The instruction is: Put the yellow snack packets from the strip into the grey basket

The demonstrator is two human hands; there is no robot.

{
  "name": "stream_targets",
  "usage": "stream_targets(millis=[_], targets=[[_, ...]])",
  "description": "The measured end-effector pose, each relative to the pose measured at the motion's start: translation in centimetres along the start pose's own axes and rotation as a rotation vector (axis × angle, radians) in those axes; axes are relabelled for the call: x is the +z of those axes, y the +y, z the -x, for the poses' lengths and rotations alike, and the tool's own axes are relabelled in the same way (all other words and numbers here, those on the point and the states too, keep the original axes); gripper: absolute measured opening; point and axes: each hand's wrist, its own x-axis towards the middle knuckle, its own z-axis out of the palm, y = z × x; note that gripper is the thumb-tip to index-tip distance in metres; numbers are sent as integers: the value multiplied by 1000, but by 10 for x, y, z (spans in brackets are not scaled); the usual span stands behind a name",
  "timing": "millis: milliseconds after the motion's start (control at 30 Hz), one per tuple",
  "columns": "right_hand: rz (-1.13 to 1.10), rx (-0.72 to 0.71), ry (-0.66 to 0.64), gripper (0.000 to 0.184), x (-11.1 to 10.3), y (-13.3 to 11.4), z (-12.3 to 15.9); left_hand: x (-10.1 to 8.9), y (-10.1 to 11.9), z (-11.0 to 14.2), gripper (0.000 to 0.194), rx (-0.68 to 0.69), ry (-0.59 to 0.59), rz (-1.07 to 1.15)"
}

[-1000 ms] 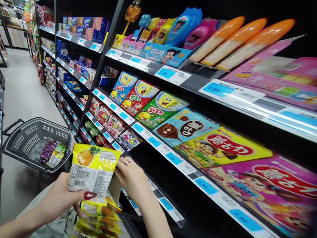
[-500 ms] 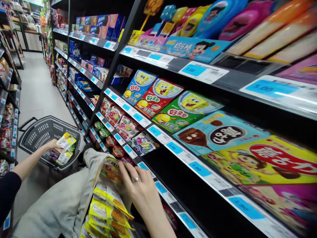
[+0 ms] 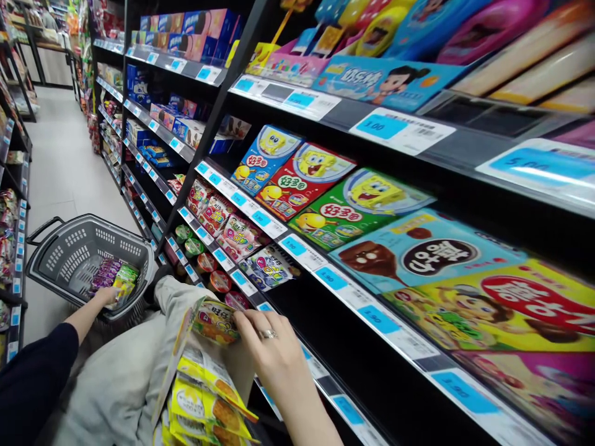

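In the lower left, my left hand (image 3: pixel 110 297) is down inside the grey shopping basket (image 3: pixel 74 238), its fingers closed on yellow snack packets (image 3: pixel 124 293). Green packets (image 3: pixel 126 274) and purple packets (image 3: pixel 106 272) lie beside it in the basket. My right hand (image 3: pixel 269 341), with a ring on one finger, grips the upper edge of an open cardboard display box (image 3: pixel 214 322). Its thumb is hidden. The box leans against my leg and holds several more yellow packets (image 3: pixel 204 399).
A shelf rack (image 3: pixel 232 183) on the right carries boxed sweets (image 3: pixel 357 201), bagged gummies (image 3: pixel 237 235) and round cups (image 3: pixel 207 262), with price labels along its edges. The aisle floor (image 3: pixel 56 173) runs ahead on the left, beside another shelf (image 3: pixel 13 248).
My left hand has lowered the yellow packets deeper into the basket, and the purple and green packets now show more. My right hand keeps its grip on the box. The view has shifted slightly.
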Motion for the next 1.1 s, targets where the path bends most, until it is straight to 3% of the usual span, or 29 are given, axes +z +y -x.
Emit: stream_targets(millis=[167,267,367,467,567,700,833,933,1100], targets=[[-22,59,68,24,5,-7,1,-11,24,35,39,236,75,-1],[-74,177,16,19,7,-13,3,-21,39,82,42,422,91,95],[-112,255,-37,19,8,-19,4,-31,57,138,41,520,105,186],[-129,258,-17,19,8,-23,2,-37,82,186,37,575,141,248],[-111,195,4,25,8,-24,-4,-39,109,217,31,708,177,248],[-81,95,-22,33,7,-23,-15,-31,132,238,27,894,212,193],[-94,31,-12,30,5,-21,-21,-19,133,246,25,1063,172,97],[-135,76,1,29,7,-23,-20,-16,127,245,23,1084,195,74],[-117,197,-62,9,6,-27,-23,-20,124,243,23,1065,233,96]])
